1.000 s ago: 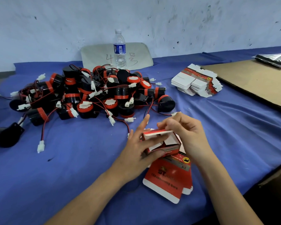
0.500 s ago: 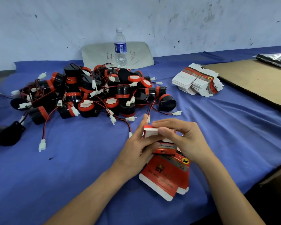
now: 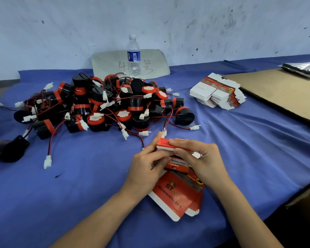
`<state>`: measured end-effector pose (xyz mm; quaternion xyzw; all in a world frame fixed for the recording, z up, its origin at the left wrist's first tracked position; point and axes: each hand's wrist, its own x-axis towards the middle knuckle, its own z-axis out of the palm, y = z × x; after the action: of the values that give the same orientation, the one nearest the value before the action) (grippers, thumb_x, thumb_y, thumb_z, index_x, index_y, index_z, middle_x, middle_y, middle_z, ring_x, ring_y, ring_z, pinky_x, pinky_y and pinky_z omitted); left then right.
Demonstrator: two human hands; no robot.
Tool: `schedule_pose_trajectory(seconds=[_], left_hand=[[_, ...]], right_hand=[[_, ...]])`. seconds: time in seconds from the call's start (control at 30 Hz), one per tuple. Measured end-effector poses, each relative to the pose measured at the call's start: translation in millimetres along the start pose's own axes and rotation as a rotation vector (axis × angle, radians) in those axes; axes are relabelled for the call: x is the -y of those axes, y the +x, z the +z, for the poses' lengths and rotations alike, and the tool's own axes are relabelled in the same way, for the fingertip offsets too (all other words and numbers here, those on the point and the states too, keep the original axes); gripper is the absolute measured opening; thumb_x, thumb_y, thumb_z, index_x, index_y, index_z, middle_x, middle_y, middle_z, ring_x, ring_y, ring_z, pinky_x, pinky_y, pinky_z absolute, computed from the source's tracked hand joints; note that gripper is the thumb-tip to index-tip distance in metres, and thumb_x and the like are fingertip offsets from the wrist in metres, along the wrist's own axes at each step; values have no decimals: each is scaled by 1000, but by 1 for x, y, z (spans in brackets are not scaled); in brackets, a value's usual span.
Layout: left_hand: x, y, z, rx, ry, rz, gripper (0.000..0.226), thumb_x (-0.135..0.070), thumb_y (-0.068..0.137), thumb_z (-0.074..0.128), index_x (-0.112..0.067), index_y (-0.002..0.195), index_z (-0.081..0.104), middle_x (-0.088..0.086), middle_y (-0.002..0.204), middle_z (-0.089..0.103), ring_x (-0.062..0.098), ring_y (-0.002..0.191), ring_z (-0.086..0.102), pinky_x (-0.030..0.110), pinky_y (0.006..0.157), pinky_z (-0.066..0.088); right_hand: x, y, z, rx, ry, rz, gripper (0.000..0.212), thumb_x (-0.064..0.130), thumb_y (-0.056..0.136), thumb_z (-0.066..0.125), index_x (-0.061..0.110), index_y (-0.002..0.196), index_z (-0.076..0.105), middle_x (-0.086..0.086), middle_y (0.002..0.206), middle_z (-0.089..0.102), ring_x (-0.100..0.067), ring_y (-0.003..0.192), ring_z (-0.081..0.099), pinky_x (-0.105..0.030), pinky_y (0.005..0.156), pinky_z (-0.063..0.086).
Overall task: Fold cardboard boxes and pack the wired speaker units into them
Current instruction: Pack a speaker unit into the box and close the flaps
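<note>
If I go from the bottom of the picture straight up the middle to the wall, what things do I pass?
flat red box blanks → small box gripped by the left hand and right hand → pile of wired speaker units → water bottle → card sign → wall

One wide-angle view, taken from the person's head, faces forward and down across the table (image 3: pixel 79 194) to the far wall (image 3: pixel 61 33). It sits close: the left hand (image 3: pixel 147 165) and right hand (image 3: pixel 204 161) fill the near centre.
</note>
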<state>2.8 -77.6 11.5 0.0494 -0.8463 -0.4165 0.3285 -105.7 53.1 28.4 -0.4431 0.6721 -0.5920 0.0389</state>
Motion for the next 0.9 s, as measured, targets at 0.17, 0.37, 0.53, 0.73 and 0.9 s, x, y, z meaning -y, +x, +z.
schedule_pose_trajectory(seconds=[0.17,0.37,0.53,0.73,0.9], left_hand=[[-5,-2,1,-140,-91,1,25,-3,81,72,-23,96,75,-23,128,53,5,126,51,13,98,42],[-3,-1,-6,-187,-321,-144,33,3,86,66,-28,90,57,-12,120,66,6,113,62,21,93,50],[1,-1,-7,-129,-292,-139,19,0,89,63,-18,92,68,-13,115,69,5,111,63,22,92,50],[5,3,-16,-34,-276,-137,15,1,89,62,-13,89,68,-9,115,69,8,109,64,29,91,53],[12,4,-23,46,-275,-169,10,1,89,62,-6,87,69,-8,120,68,8,112,63,29,92,53]], right_hand=[[-2,-3,4,-22,106,46,28,5,84,69,28,100,74,17,105,71,0,108,62,-10,89,44],[-5,-3,2,22,48,2,30,5,82,71,30,98,74,21,107,70,2,112,59,-10,92,42],[-5,-1,-1,113,41,37,28,12,81,72,33,100,72,18,112,69,0,122,51,-18,101,39],[0,-1,-10,292,-16,72,33,30,84,62,27,116,67,15,130,59,-1,139,30,-32,115,28],[-1,1,-17,416,-81,16,34,32,89,58,29,123,62,16,142,46,7,140,22,-33,121,12]])
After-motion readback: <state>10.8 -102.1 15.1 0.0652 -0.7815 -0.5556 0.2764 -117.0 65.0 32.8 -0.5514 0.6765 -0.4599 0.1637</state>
